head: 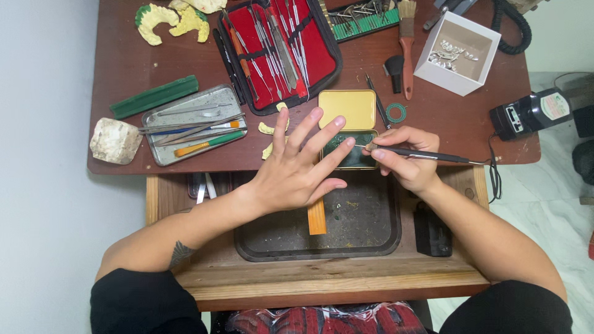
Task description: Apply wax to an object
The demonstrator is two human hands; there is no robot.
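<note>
Over the small green tin (346, 162), left hand (296, 168) splayed wide, right hand (407, 156) pinching a thin corded tool (421, 154) whose tip, seemingly touching a fingertip, may prick it.

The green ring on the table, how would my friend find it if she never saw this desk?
Start at the brown wooden desk and find the yellow tin lid near its middle. Just to the right of that lid, past a thin dark tool, lies the green ring, above the right hand. It is the only small flat circle with a hole, lying alone on bare wood.
</note>
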